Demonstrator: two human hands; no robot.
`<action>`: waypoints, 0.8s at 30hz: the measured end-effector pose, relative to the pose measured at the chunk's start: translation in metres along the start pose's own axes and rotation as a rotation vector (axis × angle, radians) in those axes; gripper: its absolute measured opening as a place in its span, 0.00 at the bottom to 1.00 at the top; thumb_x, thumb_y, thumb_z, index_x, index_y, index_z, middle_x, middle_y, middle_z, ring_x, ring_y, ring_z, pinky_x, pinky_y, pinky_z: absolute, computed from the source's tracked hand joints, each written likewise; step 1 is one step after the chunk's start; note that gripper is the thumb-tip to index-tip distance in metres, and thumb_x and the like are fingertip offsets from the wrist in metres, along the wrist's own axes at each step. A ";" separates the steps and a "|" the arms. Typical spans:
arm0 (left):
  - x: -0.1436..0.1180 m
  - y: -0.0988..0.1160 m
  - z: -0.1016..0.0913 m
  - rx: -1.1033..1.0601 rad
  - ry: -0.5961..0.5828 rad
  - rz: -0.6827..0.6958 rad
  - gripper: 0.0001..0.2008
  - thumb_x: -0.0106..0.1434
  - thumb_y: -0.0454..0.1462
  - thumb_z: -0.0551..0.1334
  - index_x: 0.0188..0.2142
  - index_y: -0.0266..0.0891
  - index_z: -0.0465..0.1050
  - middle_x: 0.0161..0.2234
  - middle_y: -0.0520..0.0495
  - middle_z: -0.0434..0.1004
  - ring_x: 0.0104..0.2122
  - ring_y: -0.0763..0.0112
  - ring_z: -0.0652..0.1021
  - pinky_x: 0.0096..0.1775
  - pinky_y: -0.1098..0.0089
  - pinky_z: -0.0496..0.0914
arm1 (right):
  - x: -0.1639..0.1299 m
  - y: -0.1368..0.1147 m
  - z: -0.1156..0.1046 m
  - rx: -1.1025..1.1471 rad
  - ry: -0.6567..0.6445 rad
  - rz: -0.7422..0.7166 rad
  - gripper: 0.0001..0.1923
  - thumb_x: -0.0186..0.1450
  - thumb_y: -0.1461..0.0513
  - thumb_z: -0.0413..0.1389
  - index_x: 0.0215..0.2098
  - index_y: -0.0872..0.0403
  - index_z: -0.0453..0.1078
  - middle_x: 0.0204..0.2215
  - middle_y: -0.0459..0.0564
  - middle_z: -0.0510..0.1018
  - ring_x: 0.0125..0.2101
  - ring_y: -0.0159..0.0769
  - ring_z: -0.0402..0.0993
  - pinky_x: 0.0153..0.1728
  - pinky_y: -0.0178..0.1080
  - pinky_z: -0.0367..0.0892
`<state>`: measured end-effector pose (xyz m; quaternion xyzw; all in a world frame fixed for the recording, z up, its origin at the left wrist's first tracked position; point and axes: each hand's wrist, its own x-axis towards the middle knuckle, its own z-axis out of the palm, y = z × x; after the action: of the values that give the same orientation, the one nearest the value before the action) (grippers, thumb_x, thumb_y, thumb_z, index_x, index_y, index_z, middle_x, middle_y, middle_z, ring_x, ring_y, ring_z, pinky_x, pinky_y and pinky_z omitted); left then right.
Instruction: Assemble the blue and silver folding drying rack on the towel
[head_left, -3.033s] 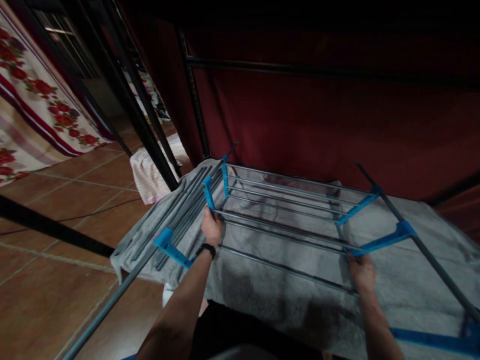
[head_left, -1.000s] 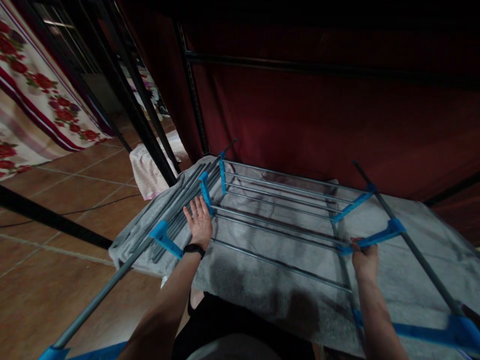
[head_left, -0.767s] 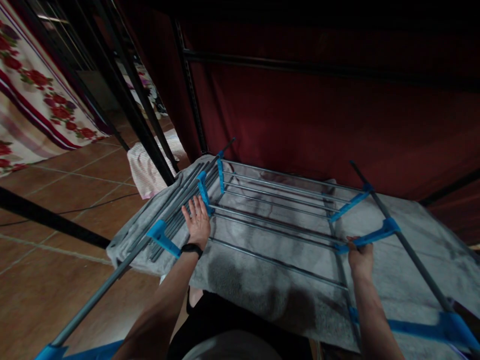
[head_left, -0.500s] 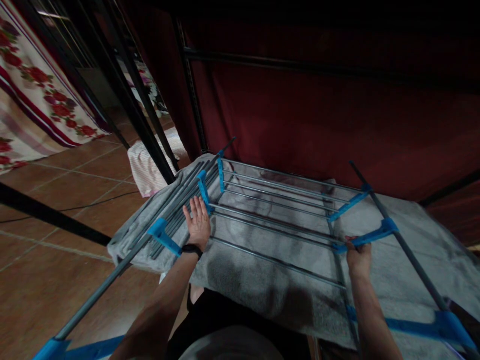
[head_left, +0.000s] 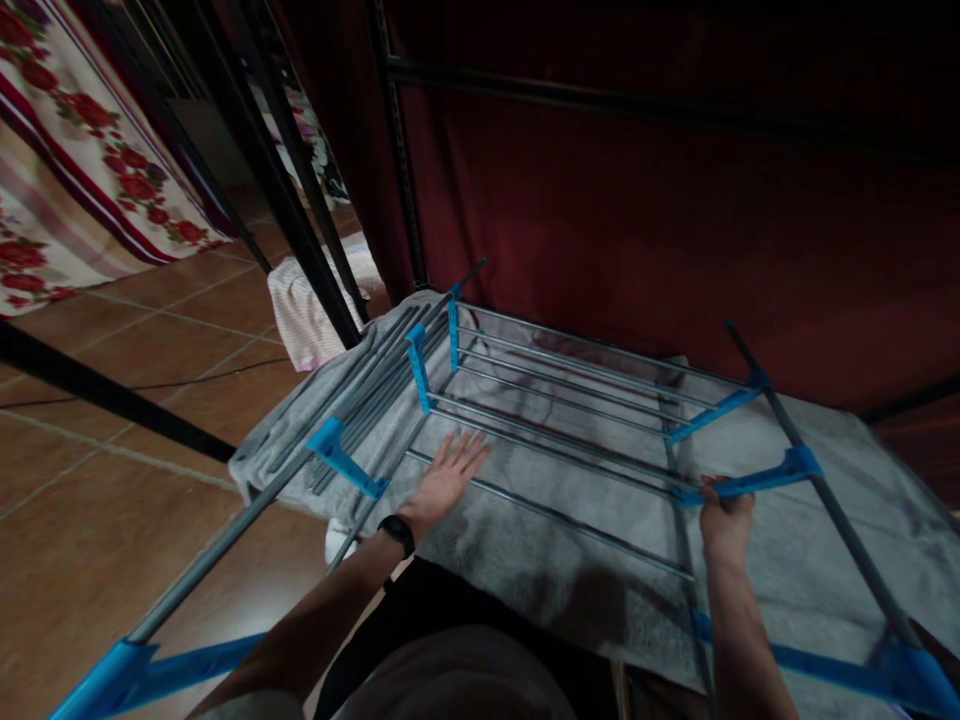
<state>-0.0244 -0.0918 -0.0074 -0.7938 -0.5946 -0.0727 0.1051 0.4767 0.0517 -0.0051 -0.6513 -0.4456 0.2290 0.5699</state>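
A dark red curtain [head_left: 637,230] is seen filling the background behind a black metal frame [head_left: 397,150], with a terracotta tiled floor [head_left: 112,450] stretching away at the left, where a flower-printed cloth [head_left: 67,170] is hung. A grey towel [head_left: 810,560] is spread wide beneath a folding drying rack [head_left: 555,430] of grey metal rods joined by blue plastic brackets, the rack's rods lying over the towel from its left edge to its right edge. A pale pink striped cloth [head_left: 315,310] is seen bunched on the floor just beyond the far left corner of the towel, beside a leg of the black frame. The left hand [head_left: 444,480], marked by a black wristband [head_left: 396,532], is held flat with fingers spread, palm down at the near left part of the rack, at the level of its nearest rods; whether it is pressed on the rods or on the towel below cannot be told. The right hand [head_left: 724,522] is closed in a fist around the rack at its near right side, just under the inner end of a blue bracket [head_left: 757,482]. Both bare forearms are shown reaching in from the bottom edge.
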 end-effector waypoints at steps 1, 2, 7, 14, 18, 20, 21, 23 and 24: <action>-0.001 0.005 0.002 -0.035 -0.027 0.097 0.36 0.68 0.25 0.50 0.74 0.43 0.60 0.75 0.42 0.59 0.75 0.56 0.58 0.73 0.47 0.54 | 0.000 0.000 -0.001 0.007 -0.013 -0.001 0.25 0.53 0.49 0.63 0.43 0.48 0.61 0.38 0.46 0.75 0.44 0.44 0.77 0.53 0.51 0.70; -0.002 0.009 0.004 -0.070 -0.049 0.168 0.34 0.68 0.25 0.50 0.72 0.42 0.62 0.74 0.41 0.62 0.73 0.57 0.62 0.72 0.50 0.58 | -0.001 0.000 -0.002 0.014 -0.024 -0.003 0.24 0.53 0.49 0.63 0.43 0.48 0.61 0.39 0.47 0.76 0.45 0.44 0.77 0.54 0.52 0.70; 0.001 0.014 0.007 -0.207 -0.073 0.289 0.27 0.72 0.27 0.52 0.68 0.40 0.68 0.65 0.38 0.74 0.64 0.58 0.73 0.66 0.54 0.67 | -0.014 0.005 -0.005 0.021 -0.041 0.024 0.27 0.54 0.50 0.62 0.48 0.49 0.63 0.45 0.52 0.77 0.49 0.46 0.76 0.59 0.54 0.67; 0.004 0.017 0.003 -0.214 -0.033 0.321 0.20 0.73 0.32 0.57 0.62 0.38 0.75 0.62 0.36 0.77 0.61 0.54 0.75 0.65 0.50 0.67 | -0.090 0.038 -0.011 -0.106 -0.093 0.069 0.35 0.59 0.48 0.59 0.63 0.49 0.62 0.51 0.55 0.75 0.51 0.47 0.75 0.56 0.52 0.70; 0.003 0.021 0.001 -0.192 -0.039 0.325 0.20 0.74 0.31 0.56 0.62 0.37 0.75 0.62 0.35 0.76 0.61 0.55 0.75 0.64 0.52 0.67 | -0.144 0.038 -0.013 -0.396 -0.244 -0.234 0.26 0.70 0.47 0.50 0.59 0.52 0.70 0.54 0.61 0.76 0.55 0.53 0.73 0.58 0.57 0.67; 0.002 0.021 0.001 -0.185 -0.045 0.327 0.20 0.74 0.31 0.55 0.61 0.37 0.74 0.62 0.35 0.76 0.61 0.56 0.74 0.64 0.53 0.68 | -0.162 0.032 -0.012 -0.485 -0.314 -0.395 0.25 0.73 0.48 0.47 0.56 0.52 0.73 0.54 0.62 0.78 0.56 0.53 0.74 0.60 0.58 0.65; 0.002 0.021 0.000 -0.183 -0.046 0.325 0.19 0.74 0.31 0.55 0.61 0.37 0.74 0.62 0.35 0.76 0.61 0.56 0.74 0.64 0.53 0.68 | -0.168 0.029 -0.011 -0.509 -0.336 -0.461 0.23 0.75 0.49 0.46 0.55 0.52 0.74 0.53 0.61 0.80 0.55 0.53 0.75 0.61 0.58 0.63; 0.002 0.021 0.000 -0.178 -0.052 0.322 0.19 0.75 0.31 0.54 0.61 0.37 0.75 0.62 0.35 0.76 0.62 0.57 0.74 0.64 0.53 0.68 | -0.175 0.025 -0.011 -0.548 -0.389 -0.570 0.21 0.76 0.52 0.45 0.53 0.50 0.76 0.52 0.59 0.82 0.55 0.51 0.76 0.62 0.57 0.62; 0.002 0.022 -0.001 -0.174 -0.056 0.319 0.19 0.75 0.31 0.54 0.60 0.37 0.75 0.61 0.35 0.76 0.62 0.57 0.74 0.64 0.53 0.68 | -0.177 0.024 -0.012 -0.564 -0.411 -0.611 0.20 0.77 0.53 0.45 0.52 0.49 0.76 0.52 0.58 0.82 0.56 0.50 0.76 0.62 0.57 0.61</action>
<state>-0.0033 -0.0963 -0.0083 -0.8858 -0.4554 -0.0843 0.0298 0.4059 -0.1020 -0.0622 -0.5607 -0.7659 0.0448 0.3116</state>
